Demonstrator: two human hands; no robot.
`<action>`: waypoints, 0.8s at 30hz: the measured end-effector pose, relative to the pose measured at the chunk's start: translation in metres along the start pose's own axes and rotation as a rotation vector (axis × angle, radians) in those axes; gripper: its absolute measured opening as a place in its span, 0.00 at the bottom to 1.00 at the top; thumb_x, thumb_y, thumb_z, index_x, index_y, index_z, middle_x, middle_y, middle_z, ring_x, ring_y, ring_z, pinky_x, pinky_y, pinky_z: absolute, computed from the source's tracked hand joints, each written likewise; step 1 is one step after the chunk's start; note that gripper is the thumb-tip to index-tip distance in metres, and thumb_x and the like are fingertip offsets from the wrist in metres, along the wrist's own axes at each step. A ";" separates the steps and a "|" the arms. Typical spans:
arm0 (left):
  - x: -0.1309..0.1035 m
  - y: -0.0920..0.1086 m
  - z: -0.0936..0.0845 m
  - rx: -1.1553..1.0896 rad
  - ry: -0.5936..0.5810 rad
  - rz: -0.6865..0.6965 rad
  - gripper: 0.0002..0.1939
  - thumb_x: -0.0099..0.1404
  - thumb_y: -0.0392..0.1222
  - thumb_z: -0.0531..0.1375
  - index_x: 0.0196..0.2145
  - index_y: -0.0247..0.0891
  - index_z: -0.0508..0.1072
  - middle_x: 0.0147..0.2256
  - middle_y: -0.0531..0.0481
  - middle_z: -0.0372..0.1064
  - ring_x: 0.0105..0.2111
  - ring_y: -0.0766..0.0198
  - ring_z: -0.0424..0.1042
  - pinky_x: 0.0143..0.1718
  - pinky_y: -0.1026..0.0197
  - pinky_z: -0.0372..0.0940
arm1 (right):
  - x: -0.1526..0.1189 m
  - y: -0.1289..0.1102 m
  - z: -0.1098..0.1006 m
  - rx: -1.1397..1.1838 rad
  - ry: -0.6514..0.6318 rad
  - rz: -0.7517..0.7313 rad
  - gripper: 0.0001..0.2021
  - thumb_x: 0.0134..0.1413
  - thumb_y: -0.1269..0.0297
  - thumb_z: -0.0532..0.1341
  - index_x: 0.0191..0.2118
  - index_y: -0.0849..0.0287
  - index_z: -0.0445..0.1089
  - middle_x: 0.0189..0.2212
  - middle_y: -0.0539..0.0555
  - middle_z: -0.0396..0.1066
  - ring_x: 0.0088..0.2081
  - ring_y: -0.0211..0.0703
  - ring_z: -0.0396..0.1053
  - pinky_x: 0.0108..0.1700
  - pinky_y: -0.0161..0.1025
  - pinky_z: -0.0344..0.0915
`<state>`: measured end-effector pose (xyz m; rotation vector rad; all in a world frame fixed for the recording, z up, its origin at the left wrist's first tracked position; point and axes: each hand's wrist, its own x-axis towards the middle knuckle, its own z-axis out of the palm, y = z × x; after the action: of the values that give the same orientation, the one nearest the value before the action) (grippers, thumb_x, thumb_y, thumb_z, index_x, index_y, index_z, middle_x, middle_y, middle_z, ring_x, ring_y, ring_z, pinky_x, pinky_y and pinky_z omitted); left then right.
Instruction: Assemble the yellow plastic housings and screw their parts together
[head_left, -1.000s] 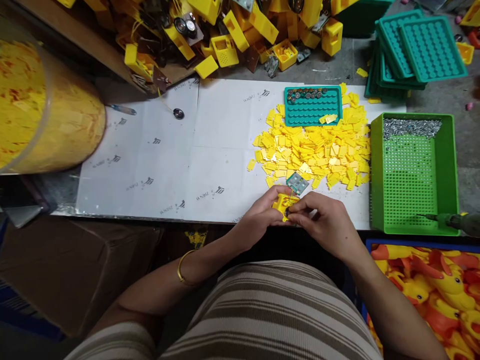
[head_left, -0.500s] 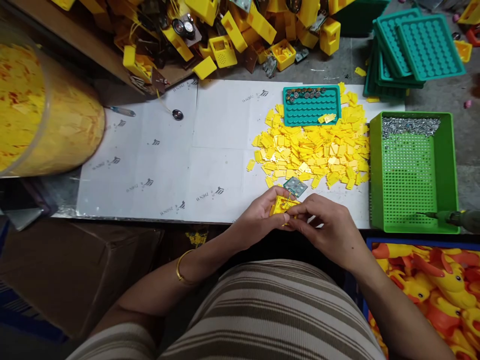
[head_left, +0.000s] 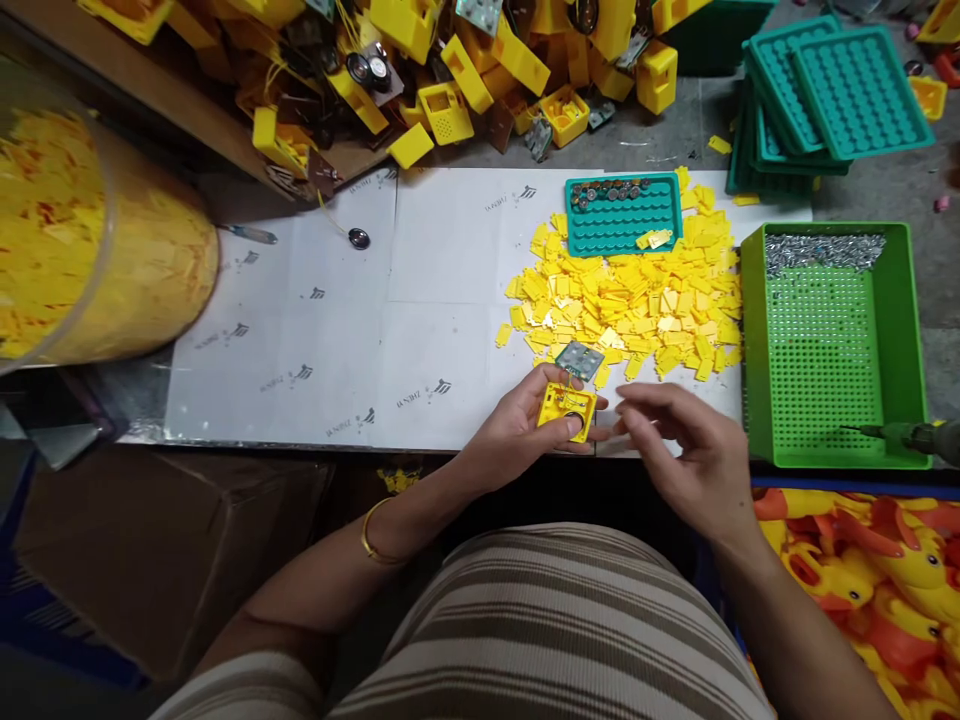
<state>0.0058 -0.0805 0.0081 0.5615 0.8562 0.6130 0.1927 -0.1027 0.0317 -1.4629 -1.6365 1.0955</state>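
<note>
My left hand [head_left: 517, 420] grips a small open yellow case [head_left: 559, 402] near the table's front edge, its thumb pressing on a round dark part inside. A green circuit board [head_left: 580, 360] hangs off the case's far side on thin wires. Just right of the case is my right hand [head_left: 682, 445], apart from it, with fingers parted and nothing visible between them. Beyond both hands lies a heap of flat yellow pieces [head_left: 630, 300]. Behind the heap, a teal tray [head_left: 622, 222] holds round metal parts and a few yellow pieces.
On the right stands a green basket [head_left: 825, 350] with screws, a power tool [head_left: 919, 437] at its edge. Teal trays [head_left: 862, 90] are stacked behind. Yellow cases [head_left: 446, 112] pile up at the back. A large tub [head_left: 150, 250] stands left; yellow-orange toys [head_left: 892, 570] lie lower right.
My right hand has let go of the case and moved right, its fingers now apart. The case shows more fully in my left hand, and the circuit board has shifted slightly left and away from me.
</note>
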 end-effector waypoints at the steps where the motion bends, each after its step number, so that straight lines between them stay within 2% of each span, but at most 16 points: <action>1: 0.000 0.000 0.000 -0.006 -0.002 -0.019 0.15 0.60 0.38 0.63 0.40 0.40 0.60 0.43 0.48 0.72 0.33 0.64 0.75 0.37 0.59 0.68 | 0.000 0.000 -0.001 -0.008 0.026 -0.006 0.05 0.58 0.69 0.60 0.40 0.57 0.71 0.34 0.50 0.72 0.32 0.33 0.70 0.30 0.28 0.69; 3: 0.000 -0.001 0.000 -0.014 0.004 -0.018 0.14 0.61 0.39 0.61 0.42 0.41 0.59 0.45 0.47 0.72 0.34 0.63 0.75 0.40 0.57 0.68 | 0.000 0.000 -0.001 -0.046 -0.006 -0.059 0.04 0.58 0.69 0.60 0.39 0.57 0.71 0.33 0.51 0.69 0.31 0.34 0.69 0.28 0.29 0.68; 5: 0.000 -0.004 0.001 -0.003 0.021 0.034 0.13 0.61 0.38 0.61 0.42 0.41 0.60 0.45 0.48 0.72 0.39 0.62 0.74 0.45 0.56 0.66 | -0.001 0.001 0.003 -0.104 -0.059 -0.128 0.07 0.59 0.69 0.60 0.42 0.56 0.72 0.34 0.52 0.68 0.33 0.34 0.69 0.30 0.30 0.68; 7: 0.001 -0.006 0.002 0.014 0.030 0.087 0.12 0.61 0.36 0.60 0.42 0.41 0.62 0.44 0.50 0.72 0.44 0.62 0.71 0.49 0.57 0.62 | -0.002 0.001 0.009 -0.181 -0.058 -0.160 0.08 0.60 0.67 0.59 0.45 0.56 0.72 0.35 0.53 0.68 0.34 0.35 0.69 0.30 0.31 0.68; 12: 0.001 -0.009 0.002 0.002 0.038 0.097 0.18 0.53 0.29 0.55 0.42 0.42 0.64 0.44 0.53 0.70 0.47 0.61 0.67 0.49 0.59 0.59 | -0.001 0.001 0.020 -0.417 -0.024 -0.194 0.08 0.61 0.64 0.58 0.43 0.55 0.73 0.35 0.53 0.71 0.33 0.36 0.71 0.30 0.32 0.65; 15: 0.000 -0.008 0.004 0.009 0.082 0.079 0.20 0.51 0.28 0.55 0.42 0.43 0.64 0.45 0.54 0.69 0.48 0.62 0.67 0.49 0.60 0.59 | 0.001 0.001 0.021 -0.480 -0.052 -0.170 0.08 0.61 0.64 0.58 0.42 0.55 0.73 0.35 0.52 0.72 0.34 0.38 0.72 0.29 0.33 0.64; 20: -0.001 -0.008 0.007 0.006 0.090 0.060 0.17 0.53 0.28 0.56 0.41 0.41 0.65 0.43 0.53 0.70 0.43 0.64 0.69 0.47 0.61 0.61 | 0.001 0.004 0.021 -0.381 -0.109 -0.111 0.07 0.62 0.65 0.57 0.42 0.55 0.72 0.38 0.54 0.71 0.33 0.38 0.71 0.30 0.34 0.67; 24: 0.000 -0.007 0.008 -0.016 0.070 0.058 0.15 0.55 0.30 0.61 0.40 0.41 0.64 0.39 0.54 0.70 0.38 0.67 0.70 0.44 0.63 0.64 | -0.003 0.006 0.018 -0.172 -0.084 -0.133 0.09 0.61 0.69 0.57 0.44 0.54 0.72 0.37 0.54 0.71 0.38 0.40 0.71 0.37 0.36 0.70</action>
<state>0.0141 -0.0873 0.0074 0.5541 0.9028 0.6950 0.1795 -0.1078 0.0188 -1.4075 -1.8986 0.9739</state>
